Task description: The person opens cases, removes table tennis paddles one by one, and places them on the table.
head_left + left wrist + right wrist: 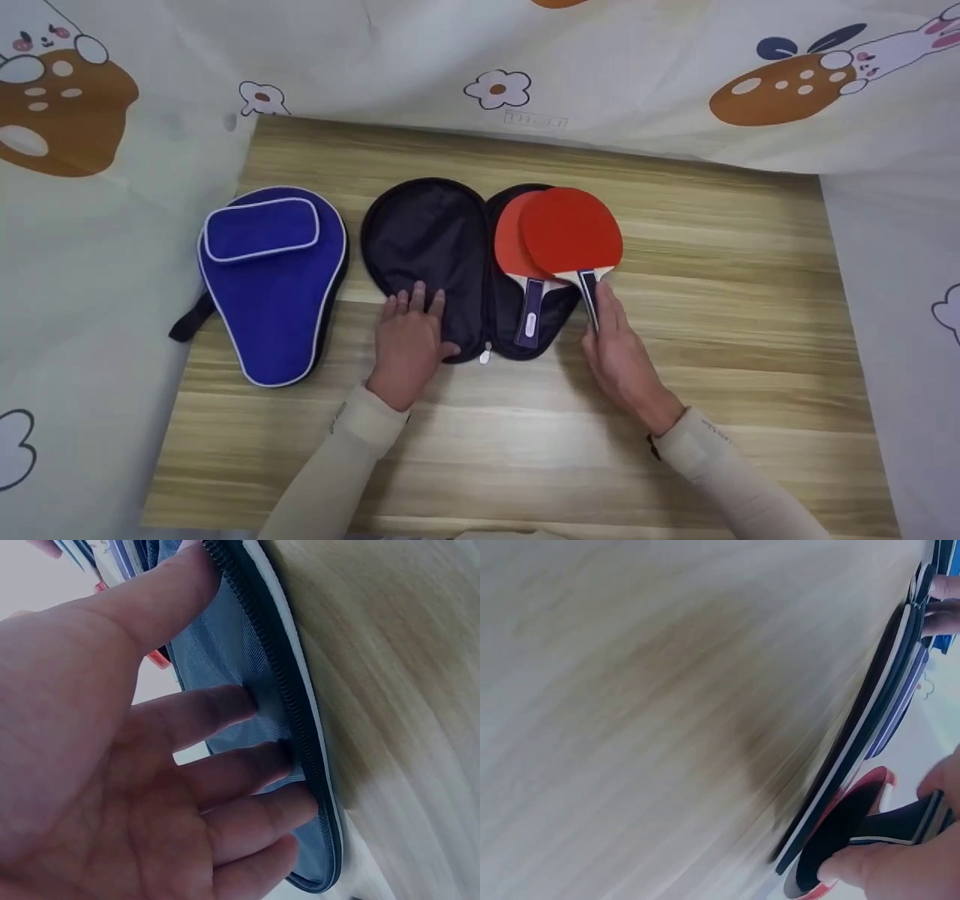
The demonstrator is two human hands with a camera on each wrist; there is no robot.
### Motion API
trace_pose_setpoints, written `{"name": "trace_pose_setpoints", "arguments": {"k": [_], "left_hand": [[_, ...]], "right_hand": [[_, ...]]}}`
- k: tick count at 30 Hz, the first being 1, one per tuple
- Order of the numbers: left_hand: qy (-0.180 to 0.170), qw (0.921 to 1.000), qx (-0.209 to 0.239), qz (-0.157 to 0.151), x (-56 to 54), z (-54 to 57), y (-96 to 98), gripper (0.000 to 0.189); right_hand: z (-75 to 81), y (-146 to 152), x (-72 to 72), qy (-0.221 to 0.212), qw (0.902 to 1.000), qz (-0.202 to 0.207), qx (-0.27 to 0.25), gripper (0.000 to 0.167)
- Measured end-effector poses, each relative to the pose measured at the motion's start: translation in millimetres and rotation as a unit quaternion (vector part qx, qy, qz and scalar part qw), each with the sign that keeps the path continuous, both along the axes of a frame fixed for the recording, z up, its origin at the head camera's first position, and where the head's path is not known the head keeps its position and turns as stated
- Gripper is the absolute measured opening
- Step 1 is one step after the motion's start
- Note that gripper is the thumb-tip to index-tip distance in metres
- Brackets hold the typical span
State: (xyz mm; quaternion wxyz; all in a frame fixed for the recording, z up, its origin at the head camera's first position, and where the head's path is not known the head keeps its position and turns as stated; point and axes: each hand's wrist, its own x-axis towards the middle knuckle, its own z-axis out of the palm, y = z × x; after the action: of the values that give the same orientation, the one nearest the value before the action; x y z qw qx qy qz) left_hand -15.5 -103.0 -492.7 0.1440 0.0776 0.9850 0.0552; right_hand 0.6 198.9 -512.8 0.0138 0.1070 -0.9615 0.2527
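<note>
A black zip-up paddle case (427, 232) lies unfolded on the table, its two halves side by side. My left hand (409, 337) rests on the lower part of its left half, fingers spread and nearly straight; the left wrist view shows the fingertips just inside the zip edge (281, 682). On the right half lies a red table tennis paddle (508, 244), handle toward me. My right hand (622, 360) grips the handle of a second red paddle (574, 229), whose blade overlaps the first one. Its black underside (847, 825) shows in the right wrist view, tilted over the case.
To the left of the black case lies a blue paddle case (277, 307) with white piping, a front pocket and a black strap (193, 318). A metal zip pull (485, 354) sits at the black case's near edge. Printed white curtains (420, 67) hang round the wooden table (712, 300).
</note>
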Motion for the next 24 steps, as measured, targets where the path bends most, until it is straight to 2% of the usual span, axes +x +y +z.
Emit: {"name": "trace_pose_setpoints", "arguments": {"k": [6,11,14,19,24], "left_hand": [[-0.017,0.9998,0.0,-0.004,-1.9,0.4,-0.2,0.086],[-0.017,0.9998,0.001,-0.008,-2.1,1.0,-1.7,0.085],[-0.015,0.9998,0.007,-0.012,-1.5,0.8,-3.3,0.085],[-0.015,0.9996,0.016,-0.015,-1.6,0.0,-5.4,0.085],[-0.015,0.9994,0.023,-0.021,-3.3,0.9,-3.2,0.084]], "right_hand": [[1.5,12.3,-1.5,0.014,0.9997,-0.018,0.0,0.064],[8.4,34.4,-7.1,0.035,0.9983,-0.047,0.004,0.061],[9.7,55.4,-13.5,0.04,0.9967,-0.069,0.008,0.06],[8.2,100.5,-25.8,0.019,0.9929,-0.115,0.023,0.058],[5.2,147.6,-35.1,0.002,0.983,-0.177,0.05,0.054]]}}
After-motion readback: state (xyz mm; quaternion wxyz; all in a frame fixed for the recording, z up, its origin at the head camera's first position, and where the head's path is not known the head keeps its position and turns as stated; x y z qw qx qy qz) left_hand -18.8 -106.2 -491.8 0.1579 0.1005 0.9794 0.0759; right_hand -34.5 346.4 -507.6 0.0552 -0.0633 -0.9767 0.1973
